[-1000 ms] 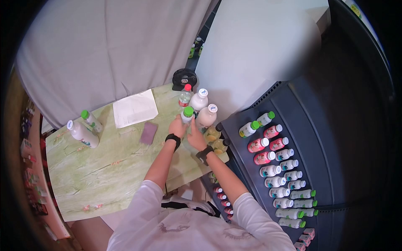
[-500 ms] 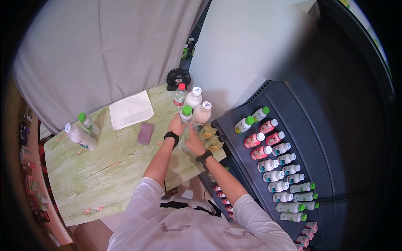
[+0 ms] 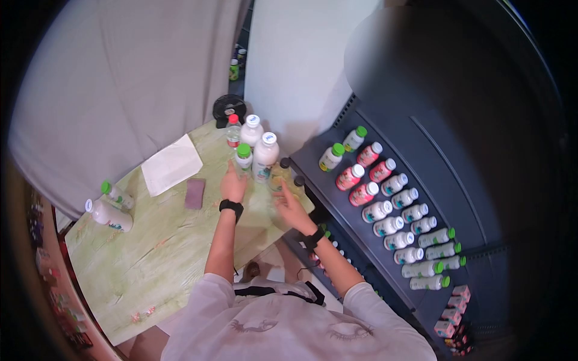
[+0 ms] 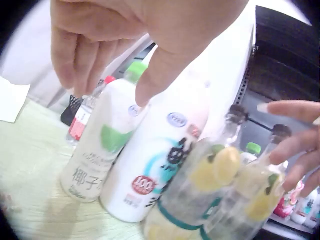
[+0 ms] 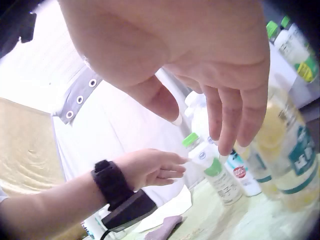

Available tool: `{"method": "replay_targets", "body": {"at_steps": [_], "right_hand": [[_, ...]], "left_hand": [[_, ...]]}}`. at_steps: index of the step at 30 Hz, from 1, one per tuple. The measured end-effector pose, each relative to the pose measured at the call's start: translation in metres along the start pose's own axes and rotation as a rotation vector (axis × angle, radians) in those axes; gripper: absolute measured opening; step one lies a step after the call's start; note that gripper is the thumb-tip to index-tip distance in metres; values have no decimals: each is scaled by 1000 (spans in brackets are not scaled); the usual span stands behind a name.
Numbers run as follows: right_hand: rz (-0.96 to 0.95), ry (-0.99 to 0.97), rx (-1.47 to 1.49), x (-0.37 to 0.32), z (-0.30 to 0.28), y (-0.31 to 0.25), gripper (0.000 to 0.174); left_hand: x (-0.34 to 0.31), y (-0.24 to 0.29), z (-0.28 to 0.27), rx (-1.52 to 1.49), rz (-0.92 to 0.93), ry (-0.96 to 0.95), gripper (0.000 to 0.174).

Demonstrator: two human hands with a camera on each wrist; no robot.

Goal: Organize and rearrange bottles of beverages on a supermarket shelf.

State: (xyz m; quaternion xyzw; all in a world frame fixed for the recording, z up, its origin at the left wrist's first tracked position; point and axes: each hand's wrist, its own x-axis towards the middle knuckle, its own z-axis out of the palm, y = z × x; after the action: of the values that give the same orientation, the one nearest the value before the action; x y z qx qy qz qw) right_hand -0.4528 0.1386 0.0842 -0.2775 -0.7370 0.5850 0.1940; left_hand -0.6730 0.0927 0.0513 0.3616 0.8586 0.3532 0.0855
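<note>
Head view showed the left hand (image 3: 233, 185) beside the green-capped bottle (image 3: 243, 161), right hand (image 3: 292, 212) near lemon drinks (image 3: 279, 173), fingers open, empty; tight spacing probably favoured gentle touches.

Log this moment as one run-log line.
left hand: open, beside green-capped bottle, contact unclear | right hand: open, near two lemon-slice bottles | these bottles: upright on table

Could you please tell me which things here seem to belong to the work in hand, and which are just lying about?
Probably in the work:
- green-capped bottle by the left hand
- dark-capped lemon bottles by the right hand
- white-capped bottles beside them

Apparently just lying about:
- purple pad
- white paper
- black fan
</note>
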Motion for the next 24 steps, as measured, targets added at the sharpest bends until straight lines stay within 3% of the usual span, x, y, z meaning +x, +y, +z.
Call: {"method": "replay_targets", "body": {"at_steps": [1, 2, 6, 13, 16, 20, 21, 23, 24], "right_hand": [[-12, 39, -17, -14, -12, -3, 78], [-26, 77, -36, -28, -24, -5, 76], [-1, 288, 21, -79, -59, -10, 63], [-50, 600, 90, -183, -118, -25, 50], [63, 763, 66, -238, -147, -39, 46], [17, 1004, -14, -311, -181, -21, 44], [144, 1057, 21, -330, -185, -38, 43], [18, 1169, -108, -367, -199, -17, 42], [60, 1240, -108, -383, -203, -25, 42]], "left_hand": [[-12, 12, -9, 7, -9, 37, 73], [-29, 33, -23, -54, 78, 110, 56], [-70, 105, -47, -137, 183, 27, 35], [-127, 217, -35, -409, 430, -207, 35], [-158, 256, -5, -513, 512, -360, 32], [-210, 305, 34, -533, 648, -555, 30], [-226, 316, 43, -516, 661, -608, 30], [-259, 333, 66, -548, 765, -683, 32], [-276, 344, 71, -537, 790, -752, 32]]}}
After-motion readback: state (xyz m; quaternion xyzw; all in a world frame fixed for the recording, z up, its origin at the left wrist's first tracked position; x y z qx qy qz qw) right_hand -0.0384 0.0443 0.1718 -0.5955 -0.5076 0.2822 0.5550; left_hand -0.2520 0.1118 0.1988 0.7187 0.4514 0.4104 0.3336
